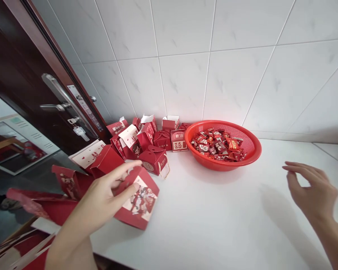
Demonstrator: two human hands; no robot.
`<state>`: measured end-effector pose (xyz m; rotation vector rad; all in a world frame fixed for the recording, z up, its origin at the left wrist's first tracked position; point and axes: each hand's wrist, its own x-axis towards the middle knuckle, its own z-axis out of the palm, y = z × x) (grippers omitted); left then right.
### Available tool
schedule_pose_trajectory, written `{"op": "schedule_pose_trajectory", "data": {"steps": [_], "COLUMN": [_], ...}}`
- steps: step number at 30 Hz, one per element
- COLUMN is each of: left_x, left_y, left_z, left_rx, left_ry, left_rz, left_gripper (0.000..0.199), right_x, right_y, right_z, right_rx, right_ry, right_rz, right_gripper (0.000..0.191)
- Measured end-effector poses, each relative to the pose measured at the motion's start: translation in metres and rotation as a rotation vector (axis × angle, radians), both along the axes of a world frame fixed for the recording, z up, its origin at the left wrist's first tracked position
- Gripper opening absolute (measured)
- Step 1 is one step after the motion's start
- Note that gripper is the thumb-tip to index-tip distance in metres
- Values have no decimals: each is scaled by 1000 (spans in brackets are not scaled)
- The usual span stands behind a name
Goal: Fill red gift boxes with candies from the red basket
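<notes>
My left hand [109, 193] is closed on a red gift box [142, 198] with a printed picture on its side, thumb across the near face and fingers over the top. The box is tilted above the white table [214, 221]. At the right, my right hand [312, 187] hangs over the table with its fingers curved and thumb drawn toward the fingertips. Nothing plainly shows in it. Between the hands, further back, a red plastic basket [222, 166] holds many red-wrapped candies [218, 146].
Several red and white boxes [129, 140] crowd the table's back left, one with a rope handle. More open boxes [73, 183] stand at the left edge. A dark door [25, 71] with keys is at the left, a tiled wall [186, 86] behind.
</notes>
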<state>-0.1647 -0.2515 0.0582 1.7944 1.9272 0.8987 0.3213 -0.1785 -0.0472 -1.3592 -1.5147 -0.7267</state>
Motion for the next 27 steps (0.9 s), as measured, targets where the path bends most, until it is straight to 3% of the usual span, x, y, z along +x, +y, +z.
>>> {"op": "schedule_pose_trajectory", "data": {"steps": [4, 7, 10, 12, 14, 16, 18, 20, 22, 25, 27], "left_x": [48, 82, 110, 125, 137, 146, 151, 152, 151, 146, 144], "left_y": [16, 37, 59, 70, 77, 80, 82, 82, 84, 90, 95], "left_z": [10, 12, 8, 3, -4, -10, -15, -19, -23, -30, -33], "left_rx": [-159, -247, -338, -358, -374, -401, -385, -247, 19, 378, 484], "left_ry": [-123, -269, -492, -626, -708, -776, -808, -756, -582, -254, -127], "left_rz": [-249, -411, -439, -433, -496, -553, -598, -643, -676, -723, -759], "left_gripper": [35, 27, 18, 12, 10, 11, 25, 34, 26, 8, 11], "right_x": [-42, -80, -113, -130, -142, -147, -146, -141, -134, -126, -122], "right_y": [-12, -27, -42, -48, -50, -48, -43, -37, -31, -24, -20], "right_z": [6, 4, -4, -10, -16, -19, -21, -21, -20, -14, -10], "right_rx": [-80, -204, -329, -420, -499, -571, -609, -598, -584, -615, -657], "right_ry": [29, 43, 90, 163, 262, 384, 494, 560, 574, 529, 475], "right_rz": [323, 630, 849, 917, 927, 897, 856, 818, 812, 887, 958], "right_gripper": [13, 34, 52, 66, 67, 53, 38, 32, 31, 36, 44]}}
